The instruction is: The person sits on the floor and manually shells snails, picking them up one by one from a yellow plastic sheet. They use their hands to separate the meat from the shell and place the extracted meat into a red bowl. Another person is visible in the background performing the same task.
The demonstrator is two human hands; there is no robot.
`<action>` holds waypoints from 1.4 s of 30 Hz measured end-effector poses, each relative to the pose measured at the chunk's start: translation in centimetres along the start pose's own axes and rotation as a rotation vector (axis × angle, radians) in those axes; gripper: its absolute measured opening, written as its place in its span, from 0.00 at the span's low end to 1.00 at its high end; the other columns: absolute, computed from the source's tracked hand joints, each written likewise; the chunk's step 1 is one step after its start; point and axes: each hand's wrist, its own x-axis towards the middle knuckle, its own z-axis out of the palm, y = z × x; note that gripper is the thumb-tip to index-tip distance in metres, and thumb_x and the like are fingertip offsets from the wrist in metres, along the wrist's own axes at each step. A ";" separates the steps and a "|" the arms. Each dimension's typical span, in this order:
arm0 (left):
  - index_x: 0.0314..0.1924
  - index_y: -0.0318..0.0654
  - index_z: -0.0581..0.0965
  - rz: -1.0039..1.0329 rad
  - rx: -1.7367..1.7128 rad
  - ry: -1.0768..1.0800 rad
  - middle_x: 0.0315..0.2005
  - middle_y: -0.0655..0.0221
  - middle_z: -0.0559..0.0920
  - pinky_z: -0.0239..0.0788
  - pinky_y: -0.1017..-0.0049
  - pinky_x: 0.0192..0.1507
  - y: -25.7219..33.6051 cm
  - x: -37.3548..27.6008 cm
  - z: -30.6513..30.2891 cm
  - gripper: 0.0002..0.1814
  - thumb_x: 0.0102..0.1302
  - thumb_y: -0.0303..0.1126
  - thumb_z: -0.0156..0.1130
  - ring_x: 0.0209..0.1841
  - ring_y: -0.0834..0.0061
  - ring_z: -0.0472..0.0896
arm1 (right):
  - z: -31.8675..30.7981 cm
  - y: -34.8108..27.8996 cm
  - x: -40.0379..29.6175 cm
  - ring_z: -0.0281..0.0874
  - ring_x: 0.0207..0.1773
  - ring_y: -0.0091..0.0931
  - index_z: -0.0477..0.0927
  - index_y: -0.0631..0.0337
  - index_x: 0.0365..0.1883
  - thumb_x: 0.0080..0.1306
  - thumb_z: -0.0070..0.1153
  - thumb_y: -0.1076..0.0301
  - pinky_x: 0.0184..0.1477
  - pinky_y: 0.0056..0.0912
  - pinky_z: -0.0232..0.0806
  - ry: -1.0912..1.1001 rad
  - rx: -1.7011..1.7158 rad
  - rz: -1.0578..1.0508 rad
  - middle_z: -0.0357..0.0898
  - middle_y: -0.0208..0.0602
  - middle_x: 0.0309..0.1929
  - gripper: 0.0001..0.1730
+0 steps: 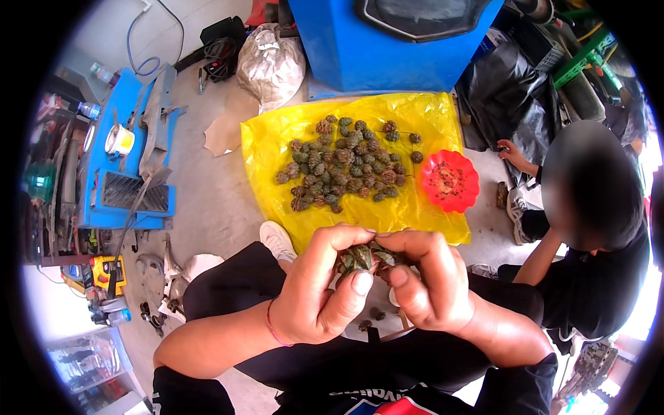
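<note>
Between my left hand (pixel 321 290) and my right hand (pixel 436 282) is a green-brown pine cone (pixel 358 259), gripped by the fingers and thumbs of both. Its scales are spread and look partly pulled apart; the fingers hide much of it. Beyond my hands a yellow plastic sheet (pixel 275 155) lies on the floor. A heap of similar pine cones (pixel 345 155) rests on it, some brown, some greenish. On the sheet's right side stands a red scalloped bowl (pixel 469 181) with small dark bits and pale scraps in it.
A person (pixel 596 280) in dark clothes sits close on my right, one hand (pixel 513 155) stretched forward. A blue machine cabinet (pixel 394 67) stands behind the sheet. To the left are a white sack (pixel 272 65) and a blue metal bench (pixel 93 207). Loose cones (pixel 377 314) lie below my hands.
</note>
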 end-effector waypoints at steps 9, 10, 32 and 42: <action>0.60 0.35 0.70 0.284 0.353 0.044 0.39 0.61 0.78 0.71 0.75 0.30 0.5 2.1 -1.6 0.31 0.60 0.31 0.74 0.30 0.73 0.77 | 1.3 0.2 -0.3 0.77 0.51 0.24 0.61 0.66 0.66 0.77 0.54 0.68 0.54 0.30 0.71 0.044 0.705 0.341 0.78 0.44 0.52 0.24; 0.60 0.35 0.70 0.290 0.354 0.027 0.38 0.62 0.78 0.70 0.76 0.30 0.8 2.1 -1.6 0.31 0.60 0.32 0.75 0.29 0.73 0.77 | 0.8 0.4 -0.4 0.77 0.50 0.24 0.61 0.66 0.66 0.77 0.55 0.67 0.52 0.30 0.72 0.000 0.618 0.329 0.78 0.43 0.52 0.25; 0.55 0.31 0.69 -0.181 -0.041 0.142 0.34 0.71 0.78 0.67 0.83 0.33 1.0 0.6 -0.8 0.15 0.75 0.30 0.61 0.31 0.89 0.73 | -0.6 0.5 1.8 0.84 0.34 0.28 0.77 0.60 0.49 0.75 0.58 0.66 0.34 0.31 0.75 -0.072 0.187 0.260 0.82 0.35 0.35 0.10; 0.47 0.32 0.71 -0.405 0.091 0.062 0.26 0.71 0.75 0.63 0.79 0.27 0.1 0.9 -0.6 0.09 0.74 0.28 0.62 0.24 0.85 0.69 | -1.2 2.2 0.6 0.81 0.29 0.35 0.81 0.60 0.39 0.60 0.64 0.68 0.28 0.38 0.73 -0.346 -0.445 -0.124 0.76 0.34 0.28 0.10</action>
